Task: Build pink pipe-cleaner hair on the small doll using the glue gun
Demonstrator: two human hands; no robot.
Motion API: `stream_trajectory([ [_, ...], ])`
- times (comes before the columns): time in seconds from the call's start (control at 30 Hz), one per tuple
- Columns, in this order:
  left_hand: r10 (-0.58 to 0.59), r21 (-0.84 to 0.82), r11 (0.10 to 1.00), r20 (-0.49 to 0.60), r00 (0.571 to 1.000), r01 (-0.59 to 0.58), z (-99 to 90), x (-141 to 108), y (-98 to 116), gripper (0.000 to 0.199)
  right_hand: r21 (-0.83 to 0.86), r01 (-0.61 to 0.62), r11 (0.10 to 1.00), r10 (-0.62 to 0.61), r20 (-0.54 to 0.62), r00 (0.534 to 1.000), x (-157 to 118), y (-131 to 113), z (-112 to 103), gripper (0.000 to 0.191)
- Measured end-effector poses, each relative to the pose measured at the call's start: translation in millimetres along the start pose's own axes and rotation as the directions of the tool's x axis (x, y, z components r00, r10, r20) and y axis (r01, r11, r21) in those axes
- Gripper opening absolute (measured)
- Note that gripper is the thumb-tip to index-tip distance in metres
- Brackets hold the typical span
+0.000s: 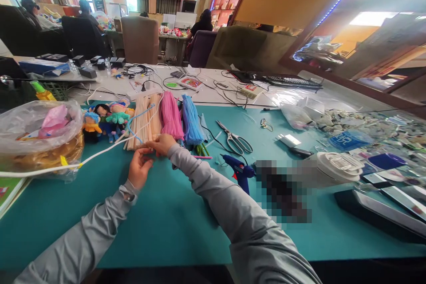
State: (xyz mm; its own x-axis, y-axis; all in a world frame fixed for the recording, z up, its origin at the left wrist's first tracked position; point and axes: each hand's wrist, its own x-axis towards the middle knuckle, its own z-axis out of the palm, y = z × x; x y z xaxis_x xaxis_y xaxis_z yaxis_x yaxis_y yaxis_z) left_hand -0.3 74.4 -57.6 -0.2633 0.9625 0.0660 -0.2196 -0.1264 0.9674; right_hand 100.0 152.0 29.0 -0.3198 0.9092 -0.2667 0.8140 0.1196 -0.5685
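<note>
Bundles of cream stems (143, 117), pink stems (171, 115) and blue stems (192, 120) lie side by side on the green mat (159, 222). My left hand (139, 167) is at the near end of the cream bundle, fingers curled inward. Just right of it, my right hand (163, 145) has its fingers closed at the cream stems' lower ends. A bent blue stem (136, 120) rises from between the hands over the cream bundle, its lower end near both sets of fingertips. Which fingers grip it is too small to tell.
Scissors (234, 138) and a blue glue gun (240, 171) lie to the right, near a white lidded container (328, 168). Small crocheted dolls (108, 117) and a plastic bag (41, 131) sit left. A white cable (100, 155) crosses the left side. People sit farther back.
</note>
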Motion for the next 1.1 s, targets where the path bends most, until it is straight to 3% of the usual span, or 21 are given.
stream_trajectory([
  [0.2, -0.043, -0.029, 0.999, -0.029, 0.999, 0.043, -0.3, 1, 1, 0.029, 0.261, -0.050, 0.964, 0.035, 0.065, 0.997, 2, 6, 6, 0.034],
  [0.4, -0.095, -0.120, 0.989, -0.050, 0.994, 0.089, 0.2, 3, 1, 0.031, 0.508, -0.063, 0.859, -0.002, 0.126, 0.992, -19, 6, 2, 0.033],
  [0.63, -0.237, -0.289, 0.930, 0.000, 0.971, 0.227, 1.8, 3, 5, 0.031, 0.585, -0.102, 0.804, -0.039, 0.224, 0.974, -55, 19, 10, 0.031],
  [0.73, -0.335, -0.366, 0.864, 0.095, 0.937, 0.346, 4.0, 0, 11, 0.026, 0.549, -0.119, 0.827, -0.059, 0.295, 0.954, -72, 25, 14, 0.027],
  [0.87, -0.463, -0.426, 0.739, 0.241, 0.853, 0.522, 3.9, -3, 23, 0.021, 0.472, -0.127, 0.872, -0.063, 0.366, 0.928, -91, 29, 24, 0.028],
  [1.0, -0.518, -0.467, 0.623, 0.355, 0.778, 0.627, 0.1, -3, 30, 0.020, 0.334, -0.036, 0.942, -0.104, 0.393, 0.914, -103, 30, 33, 0.030],
  [1.1, -0.531, -0.495, 0.555, 0.408, 0.742, 0.669, -2.6, -1, 29, 0.024, 0.243, 0.030, 0.970, -0.135, 0.429, 0.893, -101, 27, 27, 0.031],
])
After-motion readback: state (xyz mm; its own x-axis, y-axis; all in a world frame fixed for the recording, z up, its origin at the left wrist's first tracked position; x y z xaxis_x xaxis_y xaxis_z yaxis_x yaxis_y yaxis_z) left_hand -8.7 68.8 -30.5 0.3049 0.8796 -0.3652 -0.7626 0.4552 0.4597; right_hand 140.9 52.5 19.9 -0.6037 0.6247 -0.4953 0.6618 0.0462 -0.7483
